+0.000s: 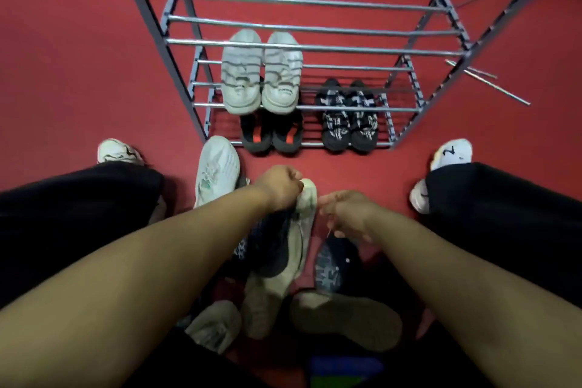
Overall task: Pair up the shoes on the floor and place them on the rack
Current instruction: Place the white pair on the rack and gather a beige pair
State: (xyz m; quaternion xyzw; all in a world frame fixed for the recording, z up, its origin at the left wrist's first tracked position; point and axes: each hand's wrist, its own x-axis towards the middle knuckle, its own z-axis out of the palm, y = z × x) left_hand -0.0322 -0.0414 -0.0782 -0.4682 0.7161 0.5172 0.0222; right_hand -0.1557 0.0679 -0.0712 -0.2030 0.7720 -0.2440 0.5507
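A grey metal shoe rack [308, 47] stands ahead on the red floor. A white pair [261, 72] sits on its middle shelf. The bottom shelf carries a black pair with orange insides [272, 135] and a black-and-white patterned pair [349, 116]. My left hand [280, 187] grips the top of a white-and-black shoe [302, 230] lifted from the pile. My right hand [346, 214] pinches what looks like its lace. A single white sneaker [217, 170] lies on the floor left of my hands. Several loose shoes [343, 318] lie below my arms.
My own feet in white sneakers, one at the left [118, 153] and one at the right [450, 154], flank the pile, with dark trouser legs on both sides. Loose metal rods [485, 85] lie on the floor right of the rack. A black wall base runs behind.
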